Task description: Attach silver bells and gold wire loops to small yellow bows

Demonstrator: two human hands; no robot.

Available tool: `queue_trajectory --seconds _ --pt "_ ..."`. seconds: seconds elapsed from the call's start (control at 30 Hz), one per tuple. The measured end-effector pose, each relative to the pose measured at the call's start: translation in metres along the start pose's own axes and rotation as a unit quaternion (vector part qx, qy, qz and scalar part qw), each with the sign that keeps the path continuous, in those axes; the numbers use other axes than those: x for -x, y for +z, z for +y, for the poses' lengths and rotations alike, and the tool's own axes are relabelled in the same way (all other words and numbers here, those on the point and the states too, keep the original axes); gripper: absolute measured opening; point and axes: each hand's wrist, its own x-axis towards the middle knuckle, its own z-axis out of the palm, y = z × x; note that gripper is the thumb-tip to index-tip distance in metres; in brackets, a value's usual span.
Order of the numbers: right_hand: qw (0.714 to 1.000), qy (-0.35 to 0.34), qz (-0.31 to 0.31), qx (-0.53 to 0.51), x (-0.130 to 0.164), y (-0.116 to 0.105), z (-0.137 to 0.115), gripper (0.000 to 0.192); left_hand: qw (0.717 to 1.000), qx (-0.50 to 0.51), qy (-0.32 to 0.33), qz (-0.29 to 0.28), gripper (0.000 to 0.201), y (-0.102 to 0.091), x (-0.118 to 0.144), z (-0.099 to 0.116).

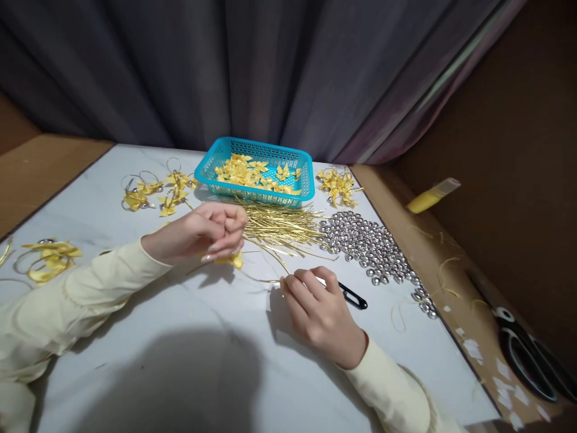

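Observation:
My left hand [211, 231] is closed above the white board, fingers curled in. A yellow ribbon flower [235, 260] shows just below its fingertips, mostly hidden by the hand. From that flower a thin gold cord [261, 280] runs right to my right hand [315, 307], whose fingers are pinched together on its end. Behind the hands lies a loose bundle of gold cords [283, 225]. A black-handled tool [354, 297] rests on the board, partly covered by my right hand.
A blue basket [255, 195] holds yellow ribbon flowers. Corded flowers [175, 189] lie to its left, more [338, 186] to its right. Silver bells or beads [365, 240] are heaped at the right. Scissors [527, 361], paper scraps and a yellow tube [433, 195] lie beyond the board's right edge.

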Motion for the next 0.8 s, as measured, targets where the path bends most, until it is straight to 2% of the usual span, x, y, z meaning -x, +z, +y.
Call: queue_trajectory --seconds 0.03,0.1,0.13,0.2,0.27,0.37,0.5,0.6,0.8 --pt "1.000 -0.001 0.004 0.000 0.000 0.000 0.000 0.021 0.997 -0.016 -0.057 -0.057 0.007 -0.001 0.001 0.002" --pt "1.000 -0.005 0.010 -0.002 0.001 0.000 0.001 0.019 0.972 -0.066 -0.174 -0.145 0.018 0.002 0.003 0.004" --pt "1.000 -0.008 0.011 -0.001 0.002 0.000 0.001 0.018 0.961 -0.104 -0.214 -0.138 0.019 0.004 0.004 0.004" --pt "1.000 -0.011 0.011 0.002 0.002 0.000 0.000 0.018 0.945 -0.190 -0.244 -0.110 0.017 0.011 0.006 0.003" --pt "1.000 -0.011 0.011 0.004 0.002 0.000 0.000 0.019 0.940 -0.231 -0.230 -0.097 0.019 0.015 0.008 0.002" --pt "1.000 -0.014 0.016 0.004 0.002 -0.001 -0.001 0.017 0.956 -0.211 -0.190 -0.071 0.025 0.016 0.010 0.001" --pt "1.000 -0.013 0.018 0.001 0.002 0.000 -0.001 0.016 0.982 -0.127 -0.140 -0.004 0.027 0.013 0.011 0.004" --pt "1.000 -0.012 0.016 -0.006 0.003 0.001 0.000 0.015 0.995 -0.045 -0.080 0.025 0.024 0.013 0.011 0.006" --pt "1.000 -0.007 0.014 0.006 0.004 0.002 0.000 0.016 0.996 0.060 0.031 0.050 0.024 0.014 0.013 0.021"
